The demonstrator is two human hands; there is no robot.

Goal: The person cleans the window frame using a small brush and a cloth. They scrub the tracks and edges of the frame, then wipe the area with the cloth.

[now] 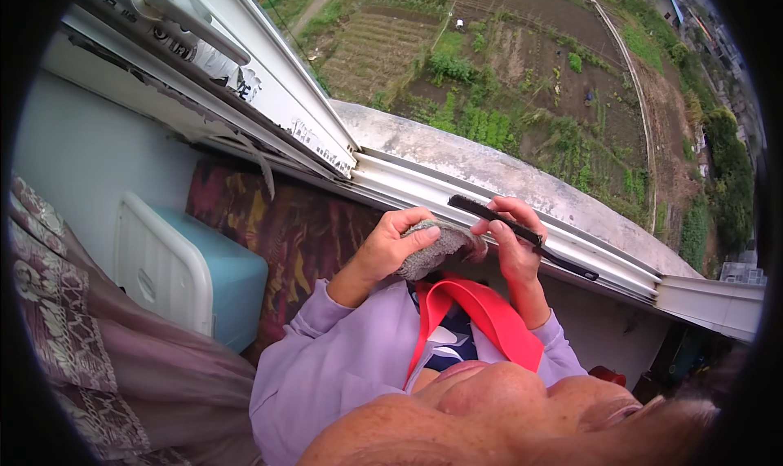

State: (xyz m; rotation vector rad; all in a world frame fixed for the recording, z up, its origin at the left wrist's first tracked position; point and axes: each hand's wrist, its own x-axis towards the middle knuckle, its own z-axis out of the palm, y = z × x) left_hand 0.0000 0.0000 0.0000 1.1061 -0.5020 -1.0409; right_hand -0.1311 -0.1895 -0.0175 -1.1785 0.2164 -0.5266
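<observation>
The left hand (400, 241), curled with its thumb on top, grips a grey cloth (432, 255) bulging out to its right, toward the right hand (518, 233), whose bent fingers and thumb pinch a black brush (473, 207) slanting across them against the white window track (398, 179).

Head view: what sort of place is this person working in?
Probably a room in a home, hedging a little: a white window track, a mauve curtain with patterned bands and a blue bin suggest it.
</observation>
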